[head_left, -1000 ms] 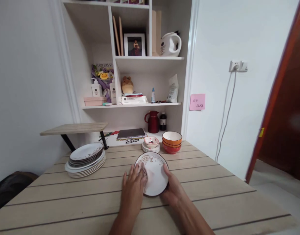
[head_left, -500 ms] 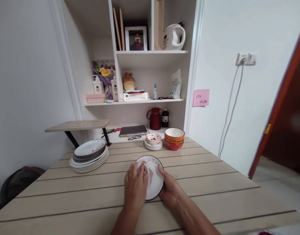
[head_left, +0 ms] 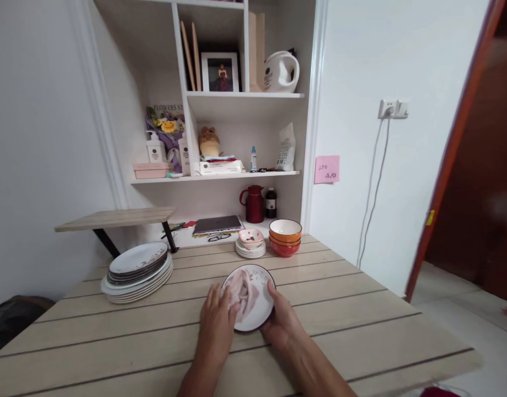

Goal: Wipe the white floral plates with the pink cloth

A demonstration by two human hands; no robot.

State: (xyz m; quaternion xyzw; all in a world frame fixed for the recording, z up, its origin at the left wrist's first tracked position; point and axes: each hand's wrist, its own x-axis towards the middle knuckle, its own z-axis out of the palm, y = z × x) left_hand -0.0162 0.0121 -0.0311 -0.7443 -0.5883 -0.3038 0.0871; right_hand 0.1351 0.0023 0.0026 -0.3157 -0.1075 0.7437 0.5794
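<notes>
A white plate with a dark rim (head_left: 261, 317) lies on the wooden table (head_left: 361, 331) just in front of me. My left hand (head_left: 215, 322) presses a pale pink cloth (head_left: 244, 292) flat onto the plate, fingers together on the cloth. My right hand (head_left: 280, 322) grips the plate's right rim, thumb on the edge.
A stack of plates (head_left: 137, 270) sits at the left of the table. Small saucers with a pink dish (head_left: 250, 245) and stacked orange bowls (head_left: 284, 237) stand at the far edge. White shelves (head_left: 236, 176) with bottles and a red jug rise behind. A door frame (head_left: 447, 165) is on the right.
The cloth under my left hand has spread out further across the plate. My head has shifted, so the view has moved slightly right and up.
</notes>
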